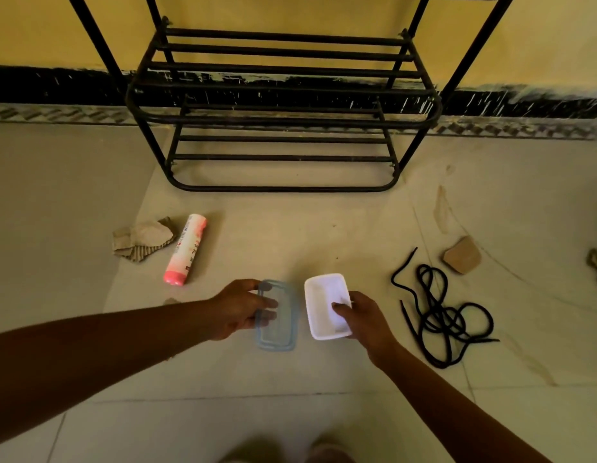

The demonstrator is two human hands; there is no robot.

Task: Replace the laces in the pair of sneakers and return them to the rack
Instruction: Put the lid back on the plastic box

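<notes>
We locate the black laces point(439, 310) in one tangle on the floor, just to the right of the right grip point(364, 319) and not touching it. We count one rack point(283, 85), one lid point(283, 315), one white box point(324, 302), one pink bottle point(186, 248) and one rag point(141, 238). The left grip point(237, 309) pinches the lid's left edge. The right grip pinches the box's near right corner, thumb inside the box.
</notes>
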